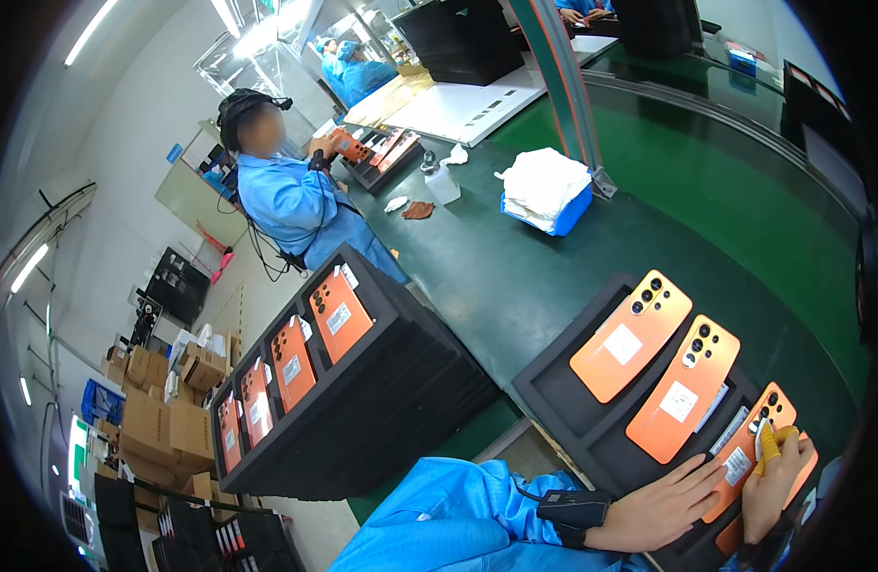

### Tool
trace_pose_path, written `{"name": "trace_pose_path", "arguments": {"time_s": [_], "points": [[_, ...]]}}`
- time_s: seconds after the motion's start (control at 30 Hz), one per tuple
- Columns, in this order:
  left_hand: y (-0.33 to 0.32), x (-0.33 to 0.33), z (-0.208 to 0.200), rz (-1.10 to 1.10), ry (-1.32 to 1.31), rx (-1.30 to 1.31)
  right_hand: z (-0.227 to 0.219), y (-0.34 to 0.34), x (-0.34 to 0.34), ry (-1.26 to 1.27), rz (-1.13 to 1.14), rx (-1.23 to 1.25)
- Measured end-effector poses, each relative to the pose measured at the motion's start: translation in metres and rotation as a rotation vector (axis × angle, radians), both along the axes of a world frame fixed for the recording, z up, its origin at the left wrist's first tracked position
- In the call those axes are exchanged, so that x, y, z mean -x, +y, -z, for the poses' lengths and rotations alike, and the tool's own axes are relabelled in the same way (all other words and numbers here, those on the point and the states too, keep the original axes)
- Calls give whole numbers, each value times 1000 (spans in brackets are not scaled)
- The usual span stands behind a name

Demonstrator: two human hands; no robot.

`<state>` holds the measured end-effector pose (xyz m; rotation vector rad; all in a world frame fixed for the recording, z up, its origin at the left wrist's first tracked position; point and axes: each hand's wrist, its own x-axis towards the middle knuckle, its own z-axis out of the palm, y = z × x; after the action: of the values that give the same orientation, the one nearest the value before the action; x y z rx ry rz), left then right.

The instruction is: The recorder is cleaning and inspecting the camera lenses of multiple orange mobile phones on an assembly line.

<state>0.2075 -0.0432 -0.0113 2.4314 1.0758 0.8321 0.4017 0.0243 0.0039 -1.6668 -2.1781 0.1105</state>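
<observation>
An orange phone [734, 464] lies back up in a black foam tray [587, 417] at the lower right, with a white label below its round camera lenses. My left hand [663, 503] rests with fingers stretched out, fingertips at the phone's left edge. My right hand [780, 481] has yellow covers on some fingers. It pinches a small white wipe [767, 441] against the phone by the lenses. Two more orange phones, one upper [632, 334] and one middle [685, 389], lie in the same tray. Another orange phone is partly hidden behind my right hand.
A tall stack of black foam trays [382, 400] with several orange phones stands left. On the green table are a blue box [574, 215] of white cloths [544, 181], a pump bottle [441, 179] and a metal post [568, 95]. A co-worker [291, 205] handles a phone across the table.
</observation>
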Motion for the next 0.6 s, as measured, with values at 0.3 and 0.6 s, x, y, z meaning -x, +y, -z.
{"name": "trace_pose_path", "arguments": {"time_s": [0.3,0.6], "points": [[1,2,-3,35,-13,48,1,0,1,70,16,19],[1,0,-1,2,9,-6,3,-2,0,37,19,13]]}}
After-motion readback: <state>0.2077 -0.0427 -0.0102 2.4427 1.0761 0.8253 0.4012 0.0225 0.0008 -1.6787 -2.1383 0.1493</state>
